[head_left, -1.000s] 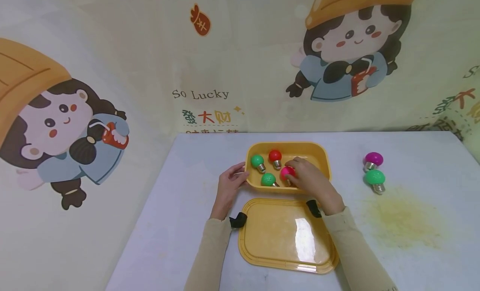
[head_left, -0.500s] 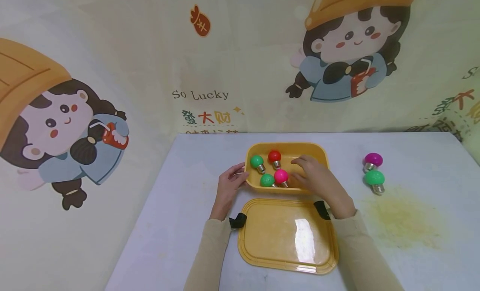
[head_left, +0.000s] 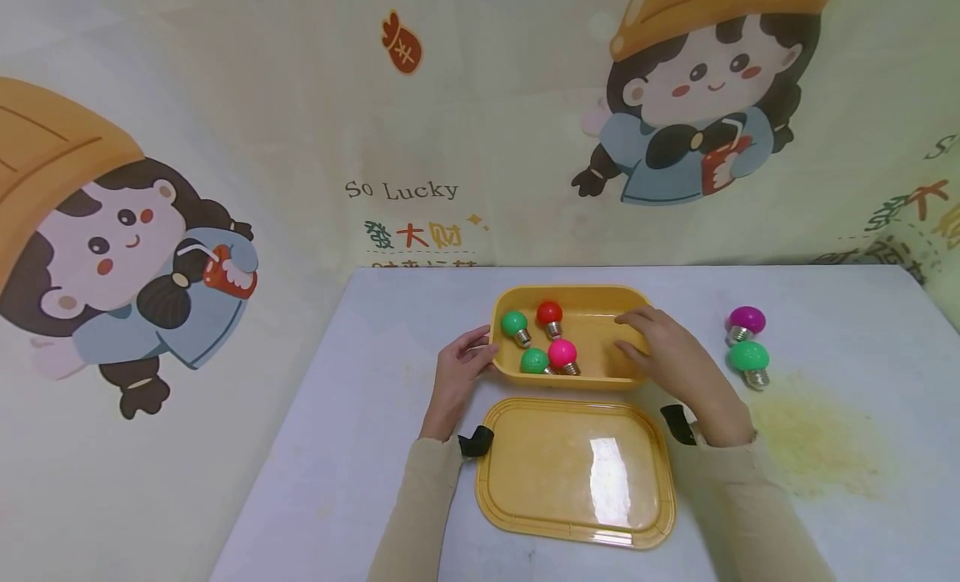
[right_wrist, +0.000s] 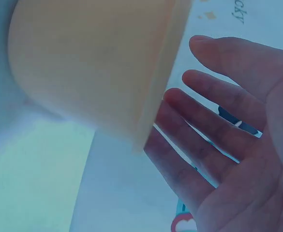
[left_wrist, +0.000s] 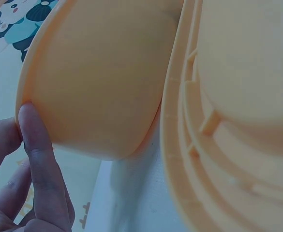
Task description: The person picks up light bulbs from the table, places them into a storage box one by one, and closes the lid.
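My left hand point(head_left: 461, 369) holds the left rim of a yellow plastic box point(head_left: 611, 380), its thumb lying against the outer wall in the left wrist view. Inside the box lie several colored light bulbs: a red bulb point(head_left: 550, 313), a pink bulb point(head_left: 562, 353), a green bulb point(head_left: 514, 323) and a textured green bulb point(head_left: 535, 361). My right hand point(head_left: 678, 361) hovers over the box's right end with fingers spread and holds nothing. In the right wrist view its fingers appear close to the box rim point(right_wrist: 163, 77).
A yellow lid point(head_left: 573, 474) lies flat in front of the box. To the right on the white table point(head_left: 840, 332) are a purple bulb point(head_left: 747, 318) and another green bulb point(head_left: 750, 356), close together. A printed cloth point(head_left: 525, 132) hangs behind.
My right hand has let go of the pink bulb, which now lies beside the textured green one, and has moved right toward the box's end. My left hand has stayed put.
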The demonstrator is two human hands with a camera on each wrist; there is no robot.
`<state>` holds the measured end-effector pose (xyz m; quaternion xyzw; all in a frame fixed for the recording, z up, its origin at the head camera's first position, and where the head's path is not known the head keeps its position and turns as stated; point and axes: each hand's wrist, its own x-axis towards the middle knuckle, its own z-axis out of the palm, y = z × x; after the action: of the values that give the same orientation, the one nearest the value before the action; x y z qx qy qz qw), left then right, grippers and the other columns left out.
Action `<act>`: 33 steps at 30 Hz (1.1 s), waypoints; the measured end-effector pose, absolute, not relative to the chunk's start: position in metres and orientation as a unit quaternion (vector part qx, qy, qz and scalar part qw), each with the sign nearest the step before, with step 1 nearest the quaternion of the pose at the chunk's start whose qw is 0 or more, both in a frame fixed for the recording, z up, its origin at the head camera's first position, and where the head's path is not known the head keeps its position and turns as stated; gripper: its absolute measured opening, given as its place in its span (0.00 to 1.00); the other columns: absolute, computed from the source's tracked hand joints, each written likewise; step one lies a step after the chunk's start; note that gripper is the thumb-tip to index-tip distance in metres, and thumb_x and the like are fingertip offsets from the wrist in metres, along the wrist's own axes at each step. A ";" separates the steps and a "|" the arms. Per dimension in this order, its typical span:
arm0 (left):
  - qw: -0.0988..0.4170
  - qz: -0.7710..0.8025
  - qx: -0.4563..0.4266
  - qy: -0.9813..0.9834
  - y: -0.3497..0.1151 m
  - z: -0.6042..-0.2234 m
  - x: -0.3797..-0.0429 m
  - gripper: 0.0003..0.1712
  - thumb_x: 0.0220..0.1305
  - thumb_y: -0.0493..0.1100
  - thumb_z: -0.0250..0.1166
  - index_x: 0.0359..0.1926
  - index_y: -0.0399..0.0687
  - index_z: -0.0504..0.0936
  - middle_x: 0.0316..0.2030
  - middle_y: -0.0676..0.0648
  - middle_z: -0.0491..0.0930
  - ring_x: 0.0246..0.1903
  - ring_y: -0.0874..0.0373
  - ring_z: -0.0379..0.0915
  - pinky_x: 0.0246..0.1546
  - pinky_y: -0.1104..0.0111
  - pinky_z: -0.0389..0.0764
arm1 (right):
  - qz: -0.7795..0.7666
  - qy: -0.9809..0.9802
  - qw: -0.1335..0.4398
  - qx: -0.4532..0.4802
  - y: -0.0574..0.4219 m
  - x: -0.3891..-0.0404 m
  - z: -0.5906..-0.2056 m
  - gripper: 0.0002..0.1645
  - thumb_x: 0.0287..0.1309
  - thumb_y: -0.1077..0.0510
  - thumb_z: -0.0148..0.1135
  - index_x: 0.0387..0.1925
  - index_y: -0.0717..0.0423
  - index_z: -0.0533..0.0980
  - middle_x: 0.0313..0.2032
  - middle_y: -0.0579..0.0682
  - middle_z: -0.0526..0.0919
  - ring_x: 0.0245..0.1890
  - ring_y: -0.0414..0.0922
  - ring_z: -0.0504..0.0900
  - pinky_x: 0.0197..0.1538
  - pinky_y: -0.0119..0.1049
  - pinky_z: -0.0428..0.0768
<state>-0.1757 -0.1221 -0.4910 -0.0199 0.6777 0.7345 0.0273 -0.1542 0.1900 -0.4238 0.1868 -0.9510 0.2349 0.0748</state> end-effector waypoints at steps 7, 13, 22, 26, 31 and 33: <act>0.032 0.727 -0.023 0.686 -0.122 -0.492 -0.177 0.22 0.63 0.36 0.69 0.59 0.43 0.81 0.51 0.37 0.78 0.43 0.52 0.80 0.37 0.72 0.85 | 0.232 -0.949 0.091 0.192 0.202 -0.151 -0.422 0.20 0.59 0.62 0.69 0.51 0.70 0.78 0.48 0.66 0.79 0.50 0.62 0.78 0.57 0.59 0.78; 0.034 0.728 -0.021 0.685 -0.122 -0.491 -0.176 0.23 0.63 0.37 0.69 0.59 0.42 0.80 0.52 0.35 0.77 0.43 0.51 0.80 0.37 0.73 0.84 | 0.238 -0.942 0.124 0.203 0.212 -0.148 -0.422 0.20 0.57 0.64 0.70 0.50 0.70 0.78 0.47 0.66 0.80 0.49 0.62 0.78 0.55 0.59 0.79; 0.024 0.733 -0.007 0.679 -0.123 -0.490 -0.175 0.23 0.63 0.36 0.69 0.59 0.39 0.79 0.48 0.40 0.78 0.38 0.59 0.80 0.35 0.73 0.84 | 0.241 -0.941 0.142 0.192 0.234 -0.147 -0.425 0.22 0.53 0.65 0.72 0.50 0.69 0.78 0.47 0.66 0.79 0.50 0.64 0.77 0.53 0.63 0.77; 0.023 0.739 -0.011 0.673 -0.122 -0.490 -0.175 0.23 0.62 0.35 0.69 0.59 0.39 0.80 0.47 0.41 0.78 0.37 0.60 0.80 0.35 0.73 0.84 | 0.233 -0.943 0.148 0.187 0.244 -0.145 -0.428 0.23 0.52 0.65 0.73 0.50 0.69 0.78 0.47 0.66 0.79 0.50 0.64 0.77 0.53 0.64 0.77; 0.026 0.738 -0.016 0.674 -0.122 -0.490 -0.175 0.22 0.63 0.35 0.69 0.58 0.41 0.80 0.48 0.40 0.78 0.39 0.57 0.80 0.35 0.73 0.84 | 0.227 -0.944 0.157 0.182 0.254 -0.142 -0.430 0.22 0.51 0.66 0.73 0.48 0.70 0.78 0.46 0.67 0.79 0.49 0.64 0.76 0.53 0.64 0.76; 0.028 0.737 -0.016 0.675 -0.122 -0.490 -0.175 0.22 0.63 0.35 0.69 0.59 0.41 0.80 0.49 0.38 0.78 0.39 0.56 0.80 0.36 0.73 0.85 | 0.225 -0.946 0.155 0.175 0.258 -0.141 -0.431 0.22 0.51 0.66 0.73 0.48 0.70 0.78 0.46 0.67 0.79 0.49 0.64 0.76 0.54 0.64 0.75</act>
<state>-0.1749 -0.1224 -0.4903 -0.0163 0.6751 0.7370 0.0282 -0.1405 0.2581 -0.4307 0.1755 -0.9457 0.2252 0.1553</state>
